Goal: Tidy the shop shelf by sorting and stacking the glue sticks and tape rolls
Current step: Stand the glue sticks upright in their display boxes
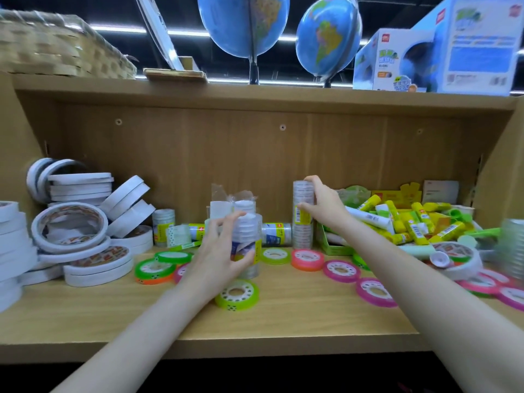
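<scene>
My left hand (219, 252) grips an upright wrapped pack of clear tape rolls (249, 245) at mid shelf. Further back, my right hand (320, 207) holds a taller upright pack of clear tape (302, 219), with fingers on its top and its yellow label. More clear packs (276, 234) lie or stand behind them. Flat coloured tape rolls are scattered on the wooden shelf (283, 316): a green one (237, 295) by my left wrist, pink ones (307, 259) to the right. White tape rolls (79, 236) are piled at the left. Yellow-green glue sticks (411, 222) lie heaped at the right.
The shelf's back panel (255, 154) and side walls close in the space. An upper board carries a wicker basket (56, 43), two globes (243, 26) and boxed globes (442, 49). A green open box (334, 245) sits just beneath my right forearm. Another clear tape stack (513, 245) stands at the far right.
</scene>
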The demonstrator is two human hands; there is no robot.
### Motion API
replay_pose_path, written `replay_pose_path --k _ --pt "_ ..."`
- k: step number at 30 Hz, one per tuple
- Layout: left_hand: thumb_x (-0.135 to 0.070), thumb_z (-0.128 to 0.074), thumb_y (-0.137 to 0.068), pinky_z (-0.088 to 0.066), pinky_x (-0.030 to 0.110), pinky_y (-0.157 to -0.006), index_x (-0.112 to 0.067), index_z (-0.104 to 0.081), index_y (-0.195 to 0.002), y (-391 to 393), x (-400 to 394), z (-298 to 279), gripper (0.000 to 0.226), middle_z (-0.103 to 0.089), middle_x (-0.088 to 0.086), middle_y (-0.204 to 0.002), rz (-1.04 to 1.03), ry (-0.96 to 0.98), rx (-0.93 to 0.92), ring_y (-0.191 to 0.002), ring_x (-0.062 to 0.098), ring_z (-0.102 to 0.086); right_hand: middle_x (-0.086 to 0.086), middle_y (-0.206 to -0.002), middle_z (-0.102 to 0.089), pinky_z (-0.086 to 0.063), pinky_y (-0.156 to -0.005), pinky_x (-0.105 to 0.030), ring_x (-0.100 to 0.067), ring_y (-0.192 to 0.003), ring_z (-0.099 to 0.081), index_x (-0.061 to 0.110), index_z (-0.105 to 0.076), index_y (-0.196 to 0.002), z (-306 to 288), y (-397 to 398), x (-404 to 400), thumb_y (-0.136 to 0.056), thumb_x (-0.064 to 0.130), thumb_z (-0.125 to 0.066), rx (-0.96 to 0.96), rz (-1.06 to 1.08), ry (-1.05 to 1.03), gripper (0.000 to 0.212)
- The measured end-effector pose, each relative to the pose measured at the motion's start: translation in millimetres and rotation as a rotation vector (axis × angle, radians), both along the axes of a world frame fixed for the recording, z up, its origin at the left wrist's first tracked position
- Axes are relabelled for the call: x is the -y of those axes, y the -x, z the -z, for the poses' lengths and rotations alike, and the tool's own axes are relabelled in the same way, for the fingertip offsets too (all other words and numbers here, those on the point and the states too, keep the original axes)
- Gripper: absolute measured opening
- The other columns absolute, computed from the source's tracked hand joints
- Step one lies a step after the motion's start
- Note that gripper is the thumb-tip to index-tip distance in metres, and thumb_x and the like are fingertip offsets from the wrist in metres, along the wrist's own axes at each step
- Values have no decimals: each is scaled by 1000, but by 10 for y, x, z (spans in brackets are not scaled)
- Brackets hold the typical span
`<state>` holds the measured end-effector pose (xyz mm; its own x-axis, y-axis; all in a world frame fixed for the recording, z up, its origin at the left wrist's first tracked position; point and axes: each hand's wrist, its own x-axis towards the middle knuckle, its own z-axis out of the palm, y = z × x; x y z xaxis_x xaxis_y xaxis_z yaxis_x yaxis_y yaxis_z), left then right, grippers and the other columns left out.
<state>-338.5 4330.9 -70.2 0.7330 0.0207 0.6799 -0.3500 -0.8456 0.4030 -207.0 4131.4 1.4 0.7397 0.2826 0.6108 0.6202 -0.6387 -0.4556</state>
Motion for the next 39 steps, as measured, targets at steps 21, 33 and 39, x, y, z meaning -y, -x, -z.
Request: replay_pose_path --k 21,33,39 --pt "-77 -43 -65 -32 34 -102 -44 -58 -112 351 -241 -7 59 -31 -17 -130 187 -240 -76 -122 4 -24 -3 -122 -52 -35 -88 -20 -17 -112 -48 22 -54 -125 248 493 47 -87 31 -62 -74 -218 658 39" --pt "-78 -33 -68 -38 32 -96 -38 -65 -105 418 -253 4 63 -54 -18 -108 182 -403 -249 -106 0 -47 -9 -109 -65 -35 -72 -23 -18 -96 -56 12 -64 -110 349 363 -105 -94 20 -49 -40 -35 551 23" --pt "-74 -30 -70 -40 26 -91 -34 -63 -110 335 -165 -20 66 -54 -12 -111 139 -469 -254 -106 6 -50 5 -116 -60 -48 -84 -26 -11 -101 -55 29 -59 -108 -83 756 665 -88 36 -59 -321 -60 635 22"
